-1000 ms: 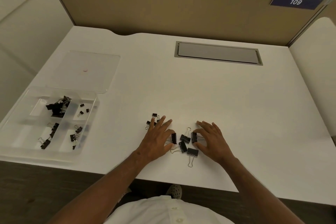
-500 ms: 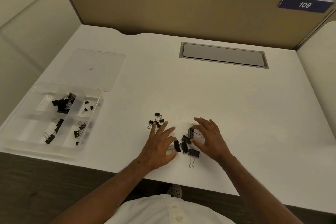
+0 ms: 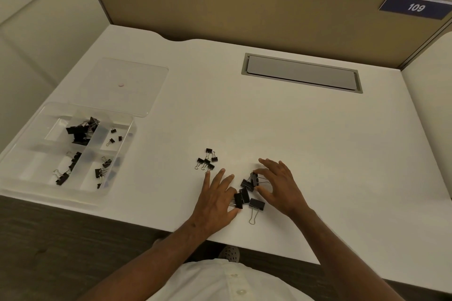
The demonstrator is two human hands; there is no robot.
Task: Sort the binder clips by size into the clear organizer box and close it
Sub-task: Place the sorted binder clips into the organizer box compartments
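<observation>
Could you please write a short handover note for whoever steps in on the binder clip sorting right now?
Left hand: fingers spread, resting against the large clips on the desk.
Right hand: fingers curled round the same cluster from the other side.
Small clips: a loose bunch on the desk just beyond the left hand.
Organizer box: open at the desk's left edge, clips already in four compartments.
Lid: lying flat behind the box.
Done: part of the sorting.
Left: box both desk piles by size, then fit the lid.

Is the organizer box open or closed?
Open: the organizer box has no cover, and its clear lid lies flat on the desk behind it.
</observation>
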